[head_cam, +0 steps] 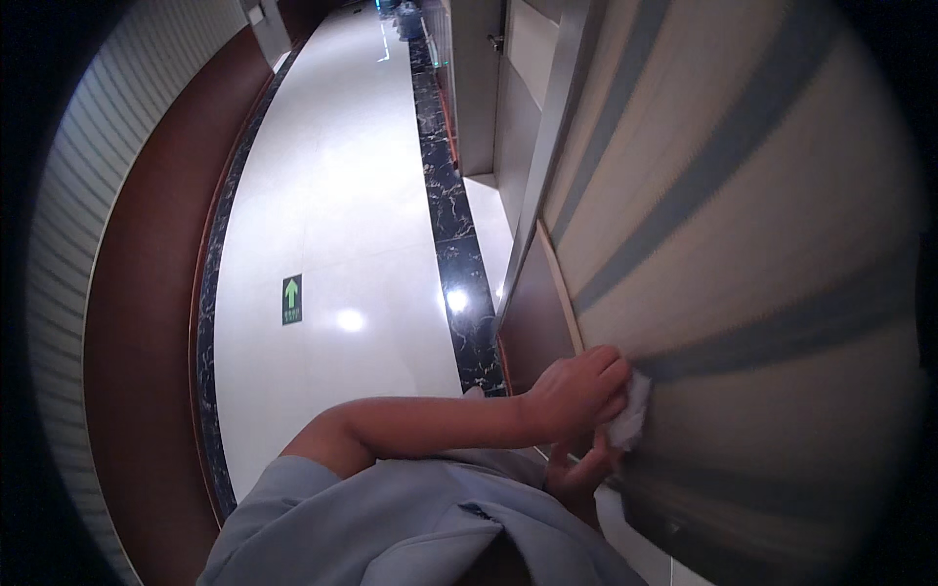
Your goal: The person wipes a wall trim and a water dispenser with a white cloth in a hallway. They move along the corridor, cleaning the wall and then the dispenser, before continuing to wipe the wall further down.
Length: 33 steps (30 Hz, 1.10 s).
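Note:
My left hand [582,392] reaches across my body to the right, its fingers closed on a crumpled white cloth or tissue [633,419]. The cloth is right beside the striped wall [733,278]; whether it presses on the surface I cannot tell. Just below is my right hand [585,472], partly hidden by the left forearm. Its raised fingers come up to the lower edge of the cloth. Blur leaves it unclear whether they grip it.
Along the corridor runs a glossy pale floor [330,220] with black marble borders [447,190]. A green arrow floor sign [292,299] lies ahead to the left. A recessed door with a handle [496,42] stands ahead right. Dark red wainscot [157,293] lines the left wall.

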Available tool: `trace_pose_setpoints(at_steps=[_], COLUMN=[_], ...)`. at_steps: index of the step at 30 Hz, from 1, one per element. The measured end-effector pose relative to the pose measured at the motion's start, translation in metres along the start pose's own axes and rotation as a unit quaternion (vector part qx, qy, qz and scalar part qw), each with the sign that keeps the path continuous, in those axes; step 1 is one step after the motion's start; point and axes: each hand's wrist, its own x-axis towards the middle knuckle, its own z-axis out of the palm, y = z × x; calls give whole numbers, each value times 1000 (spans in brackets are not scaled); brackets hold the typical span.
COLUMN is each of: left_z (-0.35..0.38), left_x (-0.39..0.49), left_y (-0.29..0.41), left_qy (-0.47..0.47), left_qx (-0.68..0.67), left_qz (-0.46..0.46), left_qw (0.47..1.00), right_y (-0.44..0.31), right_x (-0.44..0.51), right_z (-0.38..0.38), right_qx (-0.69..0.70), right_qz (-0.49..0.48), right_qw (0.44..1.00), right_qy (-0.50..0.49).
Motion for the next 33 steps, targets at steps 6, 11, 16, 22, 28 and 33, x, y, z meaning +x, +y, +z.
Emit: trace_pose_setpoints(at_steps=[6,11,16,22,28,33], left_z=[0,-24,-55,-80,-135,-223], left_x=[-4,25,60,83,124,169], left_y=[-79,-126,-176,-223,-265,-299], left_qy=[-116,-57,34,53,89,73], left_qx=[107,122,138,126,-39,-175], left_qz=[-16,-64,-101,-79,-74,-151], left_qw=[987,989,985,987,993,970], right_y=[-12,-26,-32,-24,-39,-64], right_x=[29,87,140,181,223,296], right_z=[32,82,136,196,247,300], right_qx=[20,113,132,100,67,139], right_qz=[163,211,216,163,132,152], right_qw=[963,952,948,971,986,978], right_qy=[-214,-192,-194,-141,-77,-30])
